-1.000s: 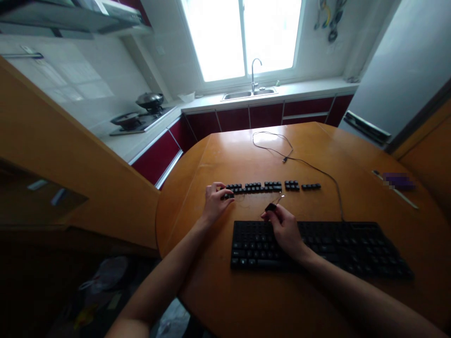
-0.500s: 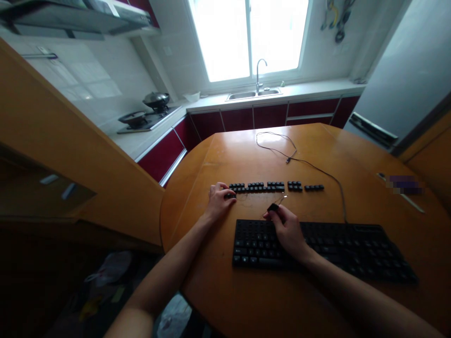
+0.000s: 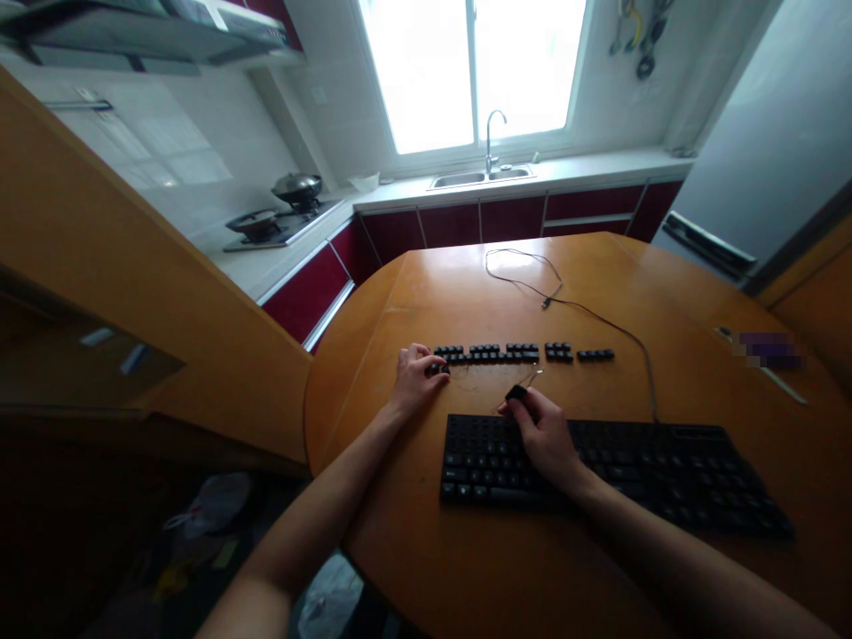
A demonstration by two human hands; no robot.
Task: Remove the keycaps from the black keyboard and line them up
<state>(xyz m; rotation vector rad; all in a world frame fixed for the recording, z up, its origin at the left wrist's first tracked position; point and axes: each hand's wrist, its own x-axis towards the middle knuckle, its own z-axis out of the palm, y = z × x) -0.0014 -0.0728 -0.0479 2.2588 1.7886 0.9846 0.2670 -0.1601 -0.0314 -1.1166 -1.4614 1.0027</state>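
Observation:
My left hand (image 3: 419,377) has its fingers curled round a small black keycap (image 3: 445,368) on the table, just below the left end of a line of keycaps (image 3: 485,353). In my right hand (image 3: 547,435) is a keycap puller (image 3: 516,391), pinched by its black handle, with thin wire loops pointing up and away. That hand hovers over the upper left part of a black keyboard (image 3: 496,461). The top rows there show bare key sockets, while lower rows still carry lettered caps.
The keyboard's cable (image 3: 612,327) runs back across the round wooden table (image 3: 373,355) and ends in a loop. A blurred purple item (image 3: 769,349) lies at the right. Beyond are a sink (image 3: 459,180), a stove with pans (image 3: 296,188) and a fridge (image 3: 745,160).
My left hand has shifted slightly right, and more of the keycaps at its fingertips shows. My right hand with the puller stays nearly still. The view has moved very slightly.

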